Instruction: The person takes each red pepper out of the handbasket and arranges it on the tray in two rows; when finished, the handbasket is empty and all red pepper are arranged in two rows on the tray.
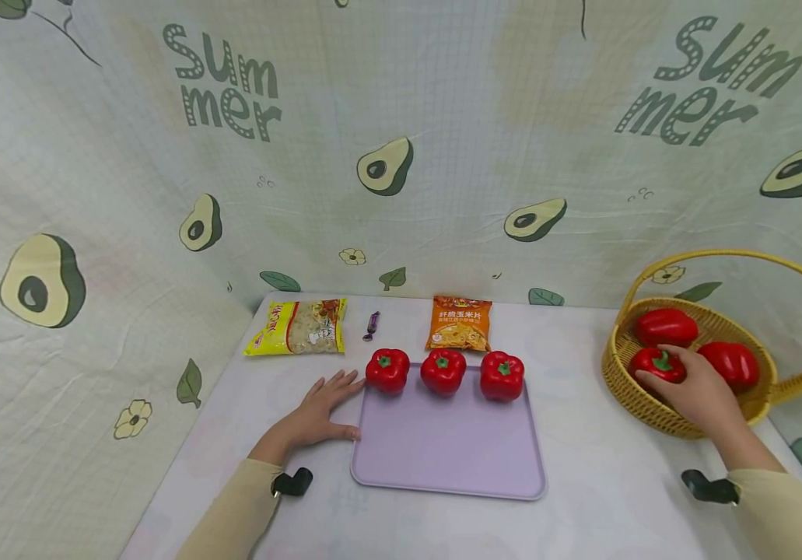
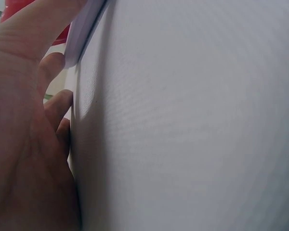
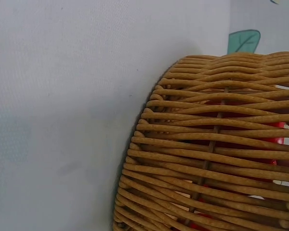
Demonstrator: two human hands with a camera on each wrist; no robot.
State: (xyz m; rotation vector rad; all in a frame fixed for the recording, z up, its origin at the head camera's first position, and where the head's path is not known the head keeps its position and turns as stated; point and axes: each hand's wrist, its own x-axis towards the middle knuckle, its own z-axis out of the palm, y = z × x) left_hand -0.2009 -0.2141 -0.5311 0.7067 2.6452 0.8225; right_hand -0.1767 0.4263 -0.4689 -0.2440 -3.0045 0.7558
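My right hand [image 1: 700, 391] reaches into the yellow wicker basket [image 1: 625, 381] and grips a red bell pepper [image 1: 653, 364] with a green stem. Two more red peppers, one at the back [image 1: 667, 327] and one at the right [image 1: 731, 365], lie in the basket. In the right wrist view the basket's woven side [image 3: 212, 144] hides the fingers. My left hand [image 1: 316, 416] lies spread on the table, its thumb and forefinger at the left edge of the lilac tray [image 1: 450, 451]. Three red bell peppers, left [image 1: 388, 371], middle [image 1: 443, 372] and right [image 1: 502, 376], stand along the tray's far edge.
Behind the tray lie a yellow snack bag [image 1: 299, 327], a small purple-wrapped candy [image 1: 371, 326] and an orange snack bag [image 1: 460, 323]. The basket's tall handle [image 1: 737, 253] arches over it. A cloth printed with avocados [image 1: 385, 167] hangs at the back and sides.
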